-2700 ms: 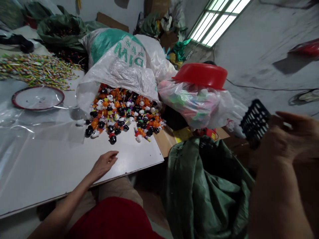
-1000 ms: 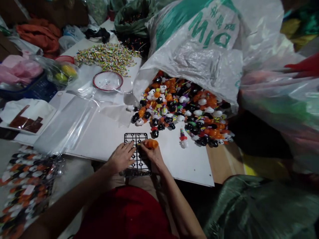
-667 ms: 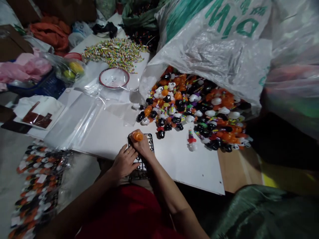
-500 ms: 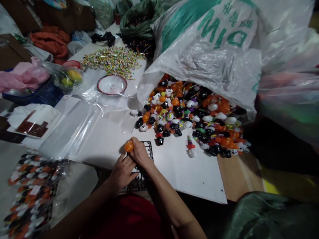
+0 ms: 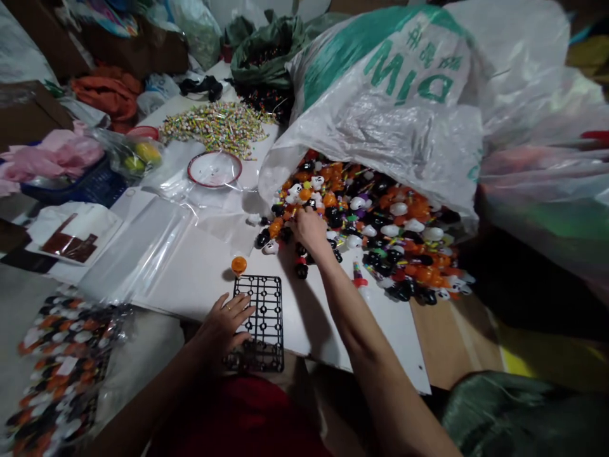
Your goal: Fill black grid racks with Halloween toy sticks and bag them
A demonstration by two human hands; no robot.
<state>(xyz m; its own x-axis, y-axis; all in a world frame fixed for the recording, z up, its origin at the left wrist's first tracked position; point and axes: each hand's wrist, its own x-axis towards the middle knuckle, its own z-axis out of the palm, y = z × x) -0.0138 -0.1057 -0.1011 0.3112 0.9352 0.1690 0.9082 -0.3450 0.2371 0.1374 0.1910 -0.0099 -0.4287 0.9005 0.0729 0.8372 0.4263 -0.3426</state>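
– Black grid tray (image 5: pixel 267 303) first: where is it, and how does it lie?
– Flat on the white worktop (image 5: pixel 200 279), right in front of the person, with its near end at the worktop's edge. Its long axis runs from the person out toward the toy pile (image 5: pixel 390 222), and the short far edge faces the pile.
– And the hands?
– The left hand (image 5: pixel 222 322) lies open and flat, fingers spread on the tray's near left part, pinning it rather than gripping. The right hand (image 5: pixel 310 230) is stretched out, palm down on the pile's near edge. Whether its fingers have closed on a piece I cannot tell.
– So which step?
– Fetching a piece, I'd judge. One orange toy (image 5: pixel 238 264) stands just beyond the tray's far left corner, not in it. A pick calls for singling one piece out of the tangle, with the tray held against sliding
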